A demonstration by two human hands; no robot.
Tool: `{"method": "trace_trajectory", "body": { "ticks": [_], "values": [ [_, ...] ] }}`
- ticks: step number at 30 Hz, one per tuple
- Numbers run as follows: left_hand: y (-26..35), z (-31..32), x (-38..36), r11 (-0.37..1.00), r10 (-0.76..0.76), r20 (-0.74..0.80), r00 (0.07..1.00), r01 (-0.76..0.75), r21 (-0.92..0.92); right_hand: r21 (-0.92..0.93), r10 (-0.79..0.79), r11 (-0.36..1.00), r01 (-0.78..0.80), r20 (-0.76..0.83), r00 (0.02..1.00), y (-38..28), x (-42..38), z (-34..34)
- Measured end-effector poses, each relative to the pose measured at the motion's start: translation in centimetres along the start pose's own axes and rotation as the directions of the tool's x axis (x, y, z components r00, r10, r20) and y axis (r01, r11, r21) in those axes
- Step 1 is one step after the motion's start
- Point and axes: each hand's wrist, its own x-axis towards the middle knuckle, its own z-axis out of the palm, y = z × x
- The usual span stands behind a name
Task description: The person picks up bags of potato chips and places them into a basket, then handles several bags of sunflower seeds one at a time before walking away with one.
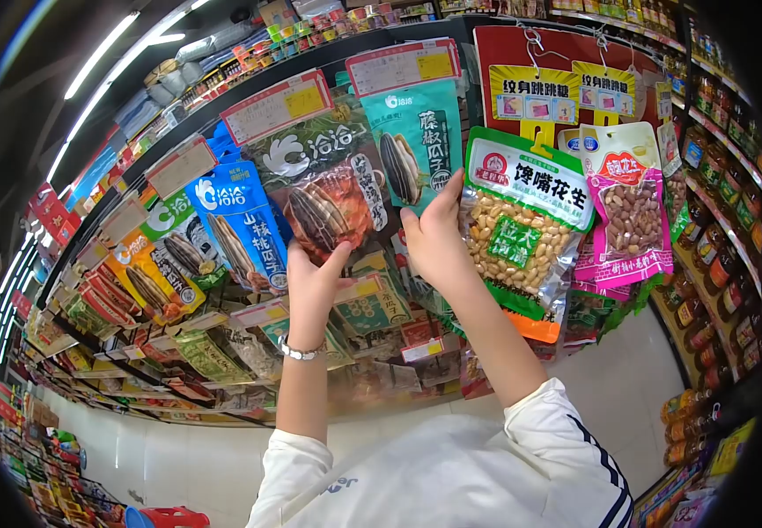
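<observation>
My left hand (313,283), with a bracelet (301,352) at the wrist, pinches the lower edge of a dark brown sunflower seed bag (323,189) printed with a large seed. To its right hangs a teal sunflower seed bag (412,145). My right hand (434,236) grips that bag's lower right corner, thumb in front; the other fingers are partly hidden. Close beside my right hand hangs a green-and-clear peanut bag (517,224). Left of my left hand is a blue sunflower seed bag (235,224).
Price tags (277,106) line the rack's top edge. A pink peanut bag (632,207) hangs to the right, below yellow candy packets (532,94). Lower rows hold more snack bags (222,352). Shelves of jars (711,246) stand far right, and a red basket (174,517) is at lower left.
</observation>
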Motion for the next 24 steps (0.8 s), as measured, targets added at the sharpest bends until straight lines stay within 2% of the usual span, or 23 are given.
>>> {"method": "trace_trajectory", "body": {
  "ticks": [1,3,4,7,8,9,11,13,15,17,19,21,22,24],
  "values": [
    [0.1,-0.1,-0.2,1.000,-0.001,0.005,1.000,0.001,-0.006,-0.008,0.001,1.000,-0.001,-0.003,1.000,0.3,0.5,0.6],
    [-0.1,-0.3,-0.7,0.981,-0.014,0.020,1.000,0.018,-0.191,-0.154,-0.154,0.981,0.122,-0.211,0.965,1.0,1.2,1.7],
    [-0.2,-0.8,-0.9,0.965,-0.016,0.098,0.995,0.041,-0.260,-0.162,-0.154,0.979,0.120,-0.216,0.964,1.1,1.6,2.0],
    [-1.7,-2.0,-1.7,0.941,-0.009,0.170,0.985,0.066,-0.332,-0.133,-0.151,0.984,0.116,-0.298,0.943,1.2,2.7,2.6],
    [-1.8,-2.7,-2.1,0.965,0.022,0.291,0.957,0.056,-0.257,-0.262,-0.118,0.964,0.036,-0.303,0.946,1.0,3.1,2.9],
    [-1.7,-2.8,-2.4,0.963,0.030,0.299,0.954,0.053,-0.266,-0.385,-0.086,0.922,-0.043,-0.313,0.946,0.8,3.4,3.0],
    [-1.2,-3.3,-3.2,0.976,0.109,0.471,0.875,-0.004,-0.218,-0.417,-0.148,0.909,0.006,-0.309,0.939,0.1,2.9,2.6],
    [-1.2,-3.6,-4.1,0.968,0.123,0.439,0.890,-0.010,-0.252,-0.276,-0.144,0.960,0.049,-0.336,0.931,-0.7,2.2,2.5],
    [-0.1,-4.1,-4.9,0.975,0.081,0.456,0.886,0.025,-0.221,-0.298,-0.206,0.950,0.093,-0.375,0.904,-1.2,1.7,2.9],
    [0.3,-4.5,-5.2,0.972,0.069,0.458,0.886,0.044,-0.232,-0.172,-0.136,0.981,0.089,-0.285,0.949,-3.0,0.9,2.4],
    [0.3,-4.9,-5.2,0.956,0.102,0.486,0.868,0.048,-0.288,-0.168,-0.143,0.981,0.095,-0.299,0.944,-2.9,1.1,2.3],
    [0.8,-5.6,-5.7,0.967,0.102,0.478,0.873,0.026,-0.255,-0.276,-0.202,0.956,0.100,-0.371,0.906,-2.3,1.5,2.4],
    [1.0,-6.0,-5.9,0.975,0.107,0.470,0.876,-0.001,-0.222,-0.126,0.037,0.990,-0.070,-0.247,0.968,-3.1,1.5,1.7],
    [1.1,-6.8,-5.9,0.985,0.125,0.470,0.874,-0.055,-0.161,-0.102,0.010,0.994,-0.039,-0.272,0.962,-3.1,1.2,0.9]
  ]
}}
